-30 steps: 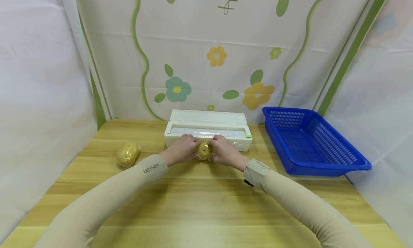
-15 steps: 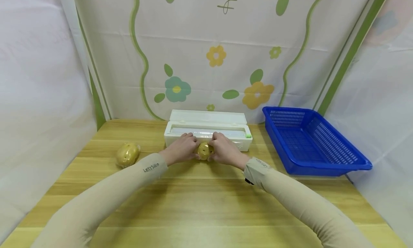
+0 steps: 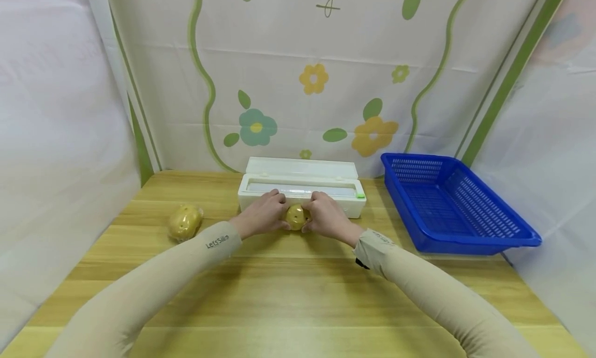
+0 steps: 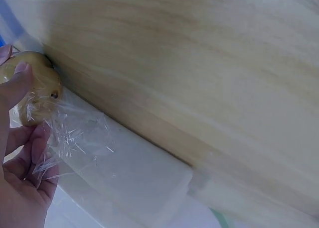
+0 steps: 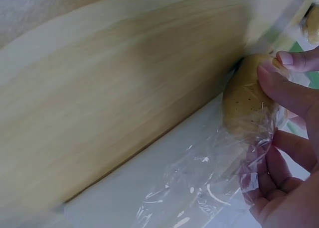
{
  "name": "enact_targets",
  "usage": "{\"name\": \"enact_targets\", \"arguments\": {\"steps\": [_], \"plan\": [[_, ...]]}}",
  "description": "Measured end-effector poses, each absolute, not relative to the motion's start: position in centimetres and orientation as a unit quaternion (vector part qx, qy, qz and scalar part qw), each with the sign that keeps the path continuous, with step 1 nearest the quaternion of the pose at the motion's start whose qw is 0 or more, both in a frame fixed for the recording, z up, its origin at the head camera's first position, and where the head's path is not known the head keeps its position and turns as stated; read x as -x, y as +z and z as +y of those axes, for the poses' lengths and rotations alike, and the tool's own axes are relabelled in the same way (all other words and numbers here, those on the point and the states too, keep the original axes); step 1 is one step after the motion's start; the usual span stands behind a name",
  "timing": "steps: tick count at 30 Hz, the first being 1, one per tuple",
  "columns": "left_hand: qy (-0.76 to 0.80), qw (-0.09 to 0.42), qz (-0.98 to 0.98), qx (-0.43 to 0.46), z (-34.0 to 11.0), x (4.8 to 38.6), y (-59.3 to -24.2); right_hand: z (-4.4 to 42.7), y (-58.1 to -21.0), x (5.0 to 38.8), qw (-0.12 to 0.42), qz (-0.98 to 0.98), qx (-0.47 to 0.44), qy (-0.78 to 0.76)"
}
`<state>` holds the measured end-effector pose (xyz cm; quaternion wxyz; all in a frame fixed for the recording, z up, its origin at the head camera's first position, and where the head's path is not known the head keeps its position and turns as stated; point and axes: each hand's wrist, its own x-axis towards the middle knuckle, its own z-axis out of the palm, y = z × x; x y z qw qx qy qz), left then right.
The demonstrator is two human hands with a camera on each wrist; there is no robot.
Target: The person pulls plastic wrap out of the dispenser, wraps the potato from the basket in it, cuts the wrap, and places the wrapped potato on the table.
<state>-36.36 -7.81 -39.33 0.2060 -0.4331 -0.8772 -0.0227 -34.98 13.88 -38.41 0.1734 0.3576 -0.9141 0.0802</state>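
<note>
Between my two hands, a potato point(image 3: 295, 217) sits against the front of a white cling film dispenser point(image 3: 242, 198), whose lid is raised. Clear cling film point(image 4: 75, 131) covers part of the potato and spreads over the dispenser's front. My left hand point(image 3: 264, 214) holds the potato's left side, thumb on the skin and curled fingers pinching the film in the left wrist view. On the other side my right hand point(image 3: 326, 218) does likewise; its thumb presses the potato point(image 5: 246, 96) and its fingers bunch the film point(image 5: 199, 173).
A film-wrapped potato point(image 3: 184, 222) lies on the wooden table point(image 3: 298, 301) to the left. At the right stands a blue plastic basket point(image 3: 433, 241). A flower-printed cloth point(image 3: 279, 89) hangs behind the table.
Both hands keep holding the potato and film in nearly the same place. The head view has shifted slightly; little else differs.
</note>
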Motion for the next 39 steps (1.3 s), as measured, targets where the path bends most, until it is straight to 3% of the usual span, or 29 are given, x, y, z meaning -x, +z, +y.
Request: {"name": "enact_targets", "arguments": {"steps": [22, 32, 39], "plan": [[-0.043, 0.187, -0.895, 0.403, -7.8, 35.7, -39.5, 15.9, -39.4, 34.7, 0.148, -0.901, -0.361, 0.191], [-0.03, 0.187, -0.909, 0.372, -7.0, 34.5, -39.2, 18.9, -38.8, 34.5, 0.279, -0.869, -0.298, 0.28], [-0.039, 0.195, -0.909, 0.366, -6.9, 34.1, -39.1, 21.6, -38.0, 34.4, 0.293, -0.879, -0.185, 0.327]]}}
